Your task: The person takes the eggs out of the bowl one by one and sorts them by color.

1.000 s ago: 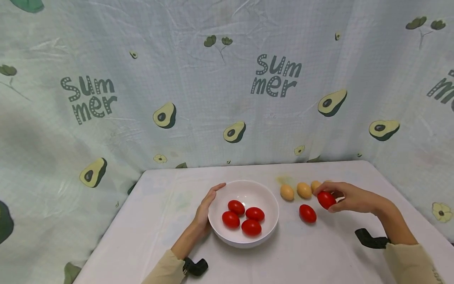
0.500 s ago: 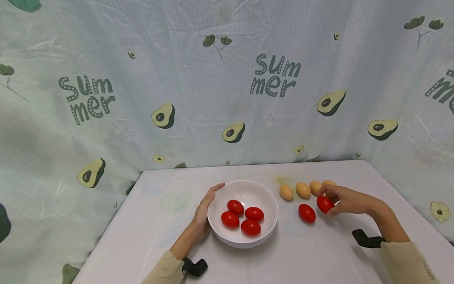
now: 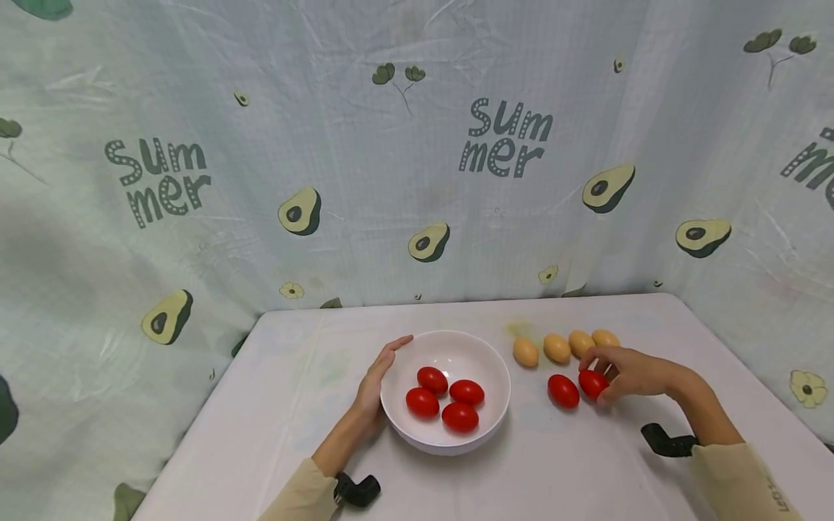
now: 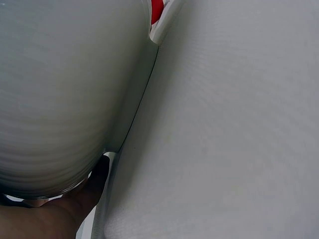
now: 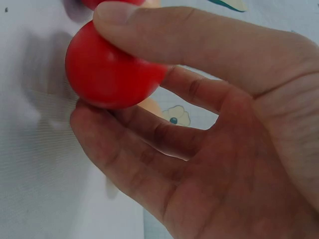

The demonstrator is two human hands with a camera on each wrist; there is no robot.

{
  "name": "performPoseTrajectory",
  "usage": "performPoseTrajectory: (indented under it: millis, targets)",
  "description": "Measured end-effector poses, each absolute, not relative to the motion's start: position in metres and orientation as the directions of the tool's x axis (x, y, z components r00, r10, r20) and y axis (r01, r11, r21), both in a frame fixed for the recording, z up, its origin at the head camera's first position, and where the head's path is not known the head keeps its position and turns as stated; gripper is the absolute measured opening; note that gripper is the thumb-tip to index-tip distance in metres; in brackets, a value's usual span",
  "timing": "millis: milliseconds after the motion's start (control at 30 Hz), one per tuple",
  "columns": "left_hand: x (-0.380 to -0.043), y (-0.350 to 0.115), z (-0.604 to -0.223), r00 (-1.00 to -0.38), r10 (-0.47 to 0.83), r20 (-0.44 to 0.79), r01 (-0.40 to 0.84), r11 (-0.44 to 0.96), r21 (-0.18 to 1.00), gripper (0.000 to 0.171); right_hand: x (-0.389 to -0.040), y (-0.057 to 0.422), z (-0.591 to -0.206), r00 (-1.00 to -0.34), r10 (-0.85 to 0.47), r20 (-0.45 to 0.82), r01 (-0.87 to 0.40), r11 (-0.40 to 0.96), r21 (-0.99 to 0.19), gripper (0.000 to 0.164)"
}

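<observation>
Seemingly partway: four glossy red eggs [image 3: 460, 417] lie in the round white bowl [image 3: 456, 353] your straight-fingered left grip [image 3: 378, 380] touches; your right grip [image 3: 632, 373] pinches a red egg [image 3: 591, 385] outside, beside another red one [image 3: 563, 391], near four yellow eggs [image 3: 557, 349].

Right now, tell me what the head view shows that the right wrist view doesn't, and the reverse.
Only the head view: the white bowl holding four red egg-shaped pieces, and the left grip against its side.
Only the right wrist view: the palm of the right grip.
Both: the right grip, the pinched red piece and its red neighbour, cropped by the wrist view's top edge.
</observation>
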State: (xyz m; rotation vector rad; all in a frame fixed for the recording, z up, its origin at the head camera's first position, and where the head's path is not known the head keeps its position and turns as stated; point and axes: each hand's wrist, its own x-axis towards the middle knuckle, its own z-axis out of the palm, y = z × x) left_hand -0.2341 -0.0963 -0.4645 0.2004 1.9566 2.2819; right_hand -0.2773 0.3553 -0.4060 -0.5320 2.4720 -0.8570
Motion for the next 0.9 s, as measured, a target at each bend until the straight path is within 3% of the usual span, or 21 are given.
performPoseTrajectory:
  millis: [333, 900]
  targets:
    - [-0.2337, -0.0964, -0.4637, -0.984, 0.178, 0.027, 0.002, -0.141, 0.990, 0.052, -0.2807, 0.3537, -0.4088, -0.828, -0.474, -0.300, -0.222, 0.768, -0.600, 0.055]
    - [-0.2311, -0.0947, -0.4624, -0.985, 0.175, 0.004, -0.018, -0.124, 0.992, 0.051, -0.2817, 0.3563, -0.4111, -0.812, -0.490, -0.316, -0.220, 0.760, -0.612, 0.060]
